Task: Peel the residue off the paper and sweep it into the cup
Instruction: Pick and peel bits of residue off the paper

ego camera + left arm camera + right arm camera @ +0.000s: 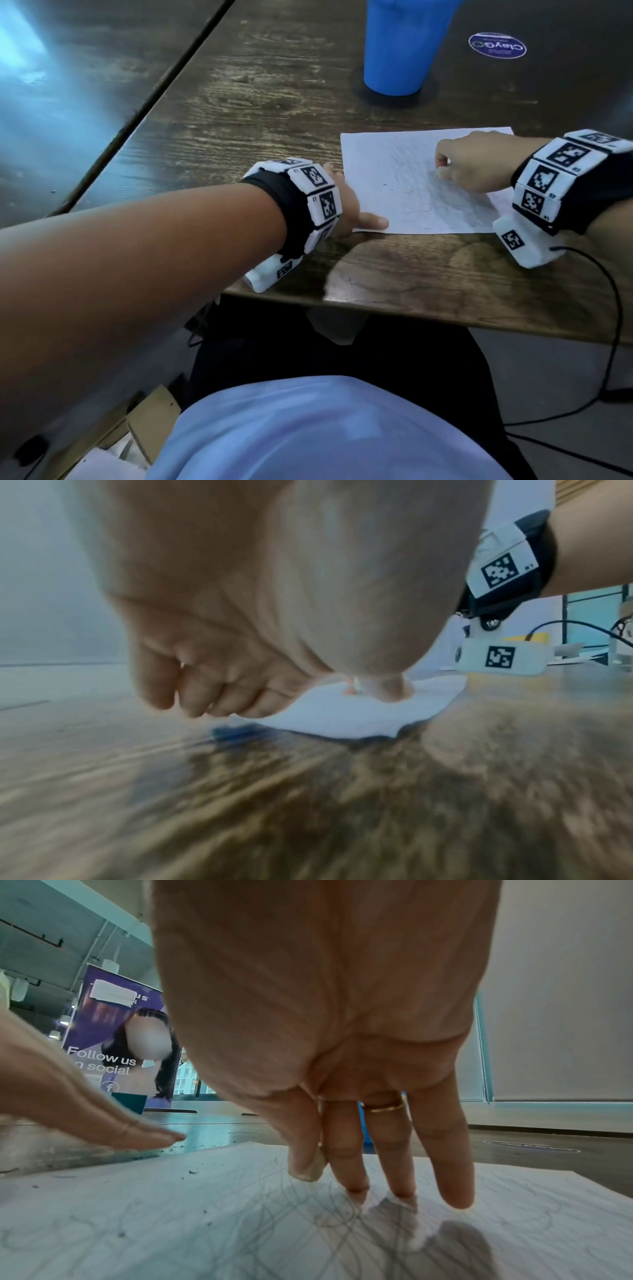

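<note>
"Follow us … social" on purple banner (116,1042); "ClayGO" on table sticker (497,46)

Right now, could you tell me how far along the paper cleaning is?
Early. Small dark residue crumbs already lie loose on the paper. In hand: the left hand presses the sheet's edge while the right hand works its pencil-marked middle with something small and white. Left: sweeping crumbs into the blue cup, which stands apart.
</note>
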